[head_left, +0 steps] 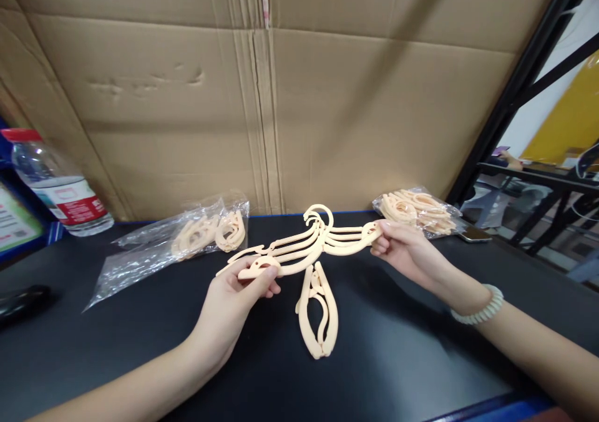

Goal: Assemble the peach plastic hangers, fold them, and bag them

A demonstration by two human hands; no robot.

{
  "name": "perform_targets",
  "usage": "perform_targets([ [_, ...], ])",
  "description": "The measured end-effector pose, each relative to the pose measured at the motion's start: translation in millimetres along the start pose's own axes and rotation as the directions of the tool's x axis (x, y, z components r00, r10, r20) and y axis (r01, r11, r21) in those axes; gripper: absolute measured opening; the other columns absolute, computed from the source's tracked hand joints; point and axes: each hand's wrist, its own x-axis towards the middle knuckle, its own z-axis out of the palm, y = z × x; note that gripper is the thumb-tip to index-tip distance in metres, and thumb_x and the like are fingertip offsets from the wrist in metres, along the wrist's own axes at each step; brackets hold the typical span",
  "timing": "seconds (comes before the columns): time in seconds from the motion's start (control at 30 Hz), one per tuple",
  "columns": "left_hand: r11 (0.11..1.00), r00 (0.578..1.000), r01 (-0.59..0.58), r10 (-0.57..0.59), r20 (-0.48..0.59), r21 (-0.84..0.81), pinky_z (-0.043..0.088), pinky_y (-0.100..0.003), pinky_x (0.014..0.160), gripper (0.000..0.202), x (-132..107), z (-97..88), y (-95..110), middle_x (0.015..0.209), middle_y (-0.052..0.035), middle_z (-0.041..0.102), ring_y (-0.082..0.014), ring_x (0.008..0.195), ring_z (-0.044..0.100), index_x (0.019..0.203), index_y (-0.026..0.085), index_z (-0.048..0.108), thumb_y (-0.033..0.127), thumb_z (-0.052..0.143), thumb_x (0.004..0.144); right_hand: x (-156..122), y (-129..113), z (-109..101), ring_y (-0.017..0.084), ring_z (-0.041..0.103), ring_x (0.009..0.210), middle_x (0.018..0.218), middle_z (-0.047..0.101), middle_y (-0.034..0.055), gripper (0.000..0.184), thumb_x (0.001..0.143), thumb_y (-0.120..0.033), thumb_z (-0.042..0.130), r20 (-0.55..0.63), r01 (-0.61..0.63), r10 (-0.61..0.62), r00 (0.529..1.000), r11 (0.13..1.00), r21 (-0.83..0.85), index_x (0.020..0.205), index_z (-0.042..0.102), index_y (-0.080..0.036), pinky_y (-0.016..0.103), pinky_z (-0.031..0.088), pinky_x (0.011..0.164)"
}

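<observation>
My left hand [248, 284] grips the left end of several cream plastic folding hangers [299, 261], thumb on top. The right end of the same hangers is pinched by my right hand [397, 247], which has a pale beaded bracelet on its wrist. The hangers are unfolded and stacked together above the table, their hooks bunched at the top middle. One arm of a rear hanger sticks out on the left at a different angle. Just below the stack, a folded cream hanger [333, 313] lies on the black table.
A clear plastic bag [135, 272] with folded hangers lies at the back left, another hanger bag [421, 210] at the back right beside a phone [473, 235]. A water bottle [70, 191] and black mouse [23, 303] are on the left. Cardboard [355, 110] walls the back.
</observation>
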Motion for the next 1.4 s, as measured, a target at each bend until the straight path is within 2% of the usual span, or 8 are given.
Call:
perform_targets([
  [0.23,0.987,0.999,0.031,-0.032,-0.005,-0.16,0.047,-0.019,0.057,0.029,0.9,-0.8,-3.8,0.068,0.0005,0.064,-0.0092,0.06,0.057,0.074,0.013,0.069,0.034,0.086,0.063,-1.7,1.3,3.9,0.013,0.037,0.058,0.064,0.034,-0.0043,0.03,0.088,-0.046,0.056,0.004,0.016,-0.016,1.0,0.999,-0.036,0.074,0.047,-0.022,0.03,0.044,0.061],
  [0.4,0.98,0.997,0.067,-0.06,0.041,-0.188,0.048,-0.019,0.058,0.029,-0.8,-1.3,-4.1,0.068,0.0007,0.064,-0.0089,0.061,0.056,0.075,0.013,0.069,0.036,0.085,0.066,-2.8,1.7,6.5,0.01,0.04,0.058,0.064,0.041,-0.0036,0.029,0.086,-0.043,0.063,-0.004,0.021,-0.021,1.0,0.995,0.098,0.071,0.055,-0.02,0.026,0.046,0.061],
  [0.6,0.989,0.989,0.05,-0.03,0.145,-0.138,0.047,-0.017,0.059,0.022,-4.4,2.2,-0.4,0.071,0.0011,0.061,-0.0084,0.064,0.056,0.079,0.014,0.068,0.035,0.077,0.077,-12.8,1.5,23.1,0.016,0.06,0.082,0.091,0.063,0.0045,0.012,0.087,-0.031,0.063,0.21,-0.074,0.052,0.976,0.993,0.096,0.092,0.064,-0.021,0.034,0.052,0.08],
  [0.7,0.995,0.984,0.011,0.007,0.178,-0.096,0.047,-0.017,0.057,0.021,-7.7,5.3,1.6,0.072,0.001,0.06,-0.008,0.061,0.055,0.078,0.014,0.067,0.034,0.075,0.079,-21.6,1.6,35.3,0.018,0.063,0.092,0.104,0.065,0.0065,0.033,0.086,-0.028,0.065,0.257,-0.085,0.055,0.965,0.991,0.107,0.117,0.057,-0.025,0.038,0.052,0.087],
  [0.8,0.997,0.978,-0.008,0.023,0.206,-0.074,0.045,-0.018,0.054,0.02,-10.8,8.3,3.1,0.072,0.0014,0.06,-0.0076,0.058,0.053,0.08,0.015,0.067,0.034,0.073,0.08,-27.7,2.9,44.8,0.014,0.065,0.079,0.101,0.067,0.0048,0.055,0.084,-0.026,0.069,0.211,-0.073,0.038,0.977,0.984,0.164,0.131,0.042,-0.029,0.035,0.055,0.081],
  [0.97,0.998,0.971,-0.001,0.016,0.237,-0.065,0.046,-0.018,0.055,0.018,-13.7,10.8,3.2,0.071,0.002,0.06,-0.0079,0.059,0.055,0.082,0.016,0.066,0.034,0.071,0.083,-30.2,5.4,51.1,0.012,0.067,0.075,0.087,0.07,0.0004,0.033,0.084,-0.027,0.07,0.083,-0.051,0.037,0.996,0.983,0.178,0.108,0.048,-0.024,0.028,0.055,0.075],
  [1.17,0.999,0.961,0.008,0.004,0.276,-0.043,0.046,-0.019,0.055,0.021,-14.4,13.2,0.1,0.072,0.0011,0.061,-0.0077,0.058,0.054,0.082,0.014,0.065,0.035,0.07,0.084,-37.3,6.4,55.7,0.01,0.066,0.07,0.08,0.069,0.0009,0.017,0.086,-0.028,0.068,0.336,-0.049,0.036,0.941,0.998,0.029,0.089,0.056,-0.017,0.023,0.055,0.066],
  [1.4,0.999,0.957,0.024,-0.013,0.29,-0.037,0.046,-0.02,0.056,0.023,-15.7,12.9,1.6,0.075,-0.0001,0.062,-0.0085,0.06,0.054,0.083,0.014,0.065,0.036,0.07,0.083,-40.6,4.1,58.1,0.009,0.065,0.075,0.083,0.066,0.0004,0.01,0.089,-0.025,0.064,0.382,-0.002,0.005,0.924,1.0,-0.007,0.093,0.063,-0.016,0.021,0.054,0.069],
])
